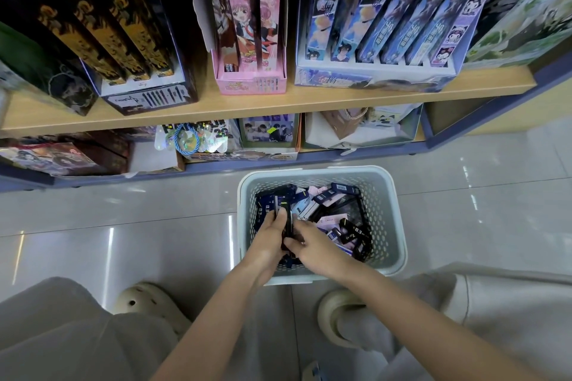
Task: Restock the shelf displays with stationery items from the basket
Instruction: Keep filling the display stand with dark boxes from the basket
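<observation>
In the basket (393,210), a dark slim pack (289,217) stands between both grips: left hand (270,233) clasps it, right hand (309,246) pinches its lower end.

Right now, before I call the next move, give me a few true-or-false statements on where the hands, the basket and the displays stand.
1. The basket stands on the floor in front of the shelf. True.
2. Both hands hang free, holding nothing. False: the left hand and the right hand both have a grip on a dark pack inside the basket.
3. The basket is empty. False: dark and pale packs lie heaped in it.
4. The pink display sits between the black-and-gold display and the blue display. True.
5. The pink display is on the floor. False: it stands on the shelf.
</observation>
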### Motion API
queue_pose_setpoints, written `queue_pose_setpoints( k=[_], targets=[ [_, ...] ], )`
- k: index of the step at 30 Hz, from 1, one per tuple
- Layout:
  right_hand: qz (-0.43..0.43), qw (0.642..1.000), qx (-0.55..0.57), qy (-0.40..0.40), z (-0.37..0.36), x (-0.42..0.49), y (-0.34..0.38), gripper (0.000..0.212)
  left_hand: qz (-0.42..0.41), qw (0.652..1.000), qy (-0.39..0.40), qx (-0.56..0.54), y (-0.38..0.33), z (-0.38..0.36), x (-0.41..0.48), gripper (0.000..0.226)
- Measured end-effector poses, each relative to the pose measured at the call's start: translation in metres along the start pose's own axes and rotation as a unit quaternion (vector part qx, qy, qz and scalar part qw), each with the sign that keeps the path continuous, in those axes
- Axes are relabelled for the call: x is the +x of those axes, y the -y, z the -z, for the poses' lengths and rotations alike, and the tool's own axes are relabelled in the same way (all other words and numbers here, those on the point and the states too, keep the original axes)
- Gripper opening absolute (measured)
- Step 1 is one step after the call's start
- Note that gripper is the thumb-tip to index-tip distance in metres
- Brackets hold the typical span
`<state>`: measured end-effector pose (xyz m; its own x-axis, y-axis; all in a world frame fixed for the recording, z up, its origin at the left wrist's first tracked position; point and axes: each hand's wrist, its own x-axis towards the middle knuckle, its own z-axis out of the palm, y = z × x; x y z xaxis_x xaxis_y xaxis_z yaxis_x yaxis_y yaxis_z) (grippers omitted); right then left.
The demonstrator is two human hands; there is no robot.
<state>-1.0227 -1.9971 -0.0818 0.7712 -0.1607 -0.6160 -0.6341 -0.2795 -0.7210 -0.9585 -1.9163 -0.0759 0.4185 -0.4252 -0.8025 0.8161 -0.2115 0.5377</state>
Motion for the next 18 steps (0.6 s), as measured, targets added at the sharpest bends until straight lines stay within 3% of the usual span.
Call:
queue_pose_setpoints(
  k=[3, 6, 10, 12, 15, 18],
  targets=[
    [0.045, 0.989, -0.113, -0.079, 0.005, -0.009, -0.003, 0.033, 0.004, 0.998, 0.035, 0.043, 0.001, 0.006, -0.001, 0.032],
    [0.071, 0.965, -0.222, -0.119, 0.009, -0.016, -0.001, 0.035, -0.016, 0.992, 0.044, 0.116, 0.004, 0.009, -0.001, 0.034],
    [0.095, 0.963, -0.216, -0.130, 0.017, -0.017, -0.003, 0.027, -0.047, 0.984, 0.070, 0.158, 0.009, 0.009, -0.004, 0.027],
    [0.099, 0.979, -0.148, -0.104, 0.025, -0.015, -0.009, 0.020, -0.052, 0.982, 0.070, 0.168, 0.010, 0.011, -0.004, 0.026],
    [0.032, 0.988, -0.084, -0.126, 0.048, -0.009, -0.030, 0.022, -0.041, 0.984, 0.055, 0.165, 0.006, 0.016, -0.003, 0.026],
    [-0.076, 0.974, -0.166, -0.131, 0.071, -0.001, -0.069, 0.040, -0.032, 0.990, 0.043, 0.131, 0.002, 0.019, -0.005, 0.024]
  ],
)
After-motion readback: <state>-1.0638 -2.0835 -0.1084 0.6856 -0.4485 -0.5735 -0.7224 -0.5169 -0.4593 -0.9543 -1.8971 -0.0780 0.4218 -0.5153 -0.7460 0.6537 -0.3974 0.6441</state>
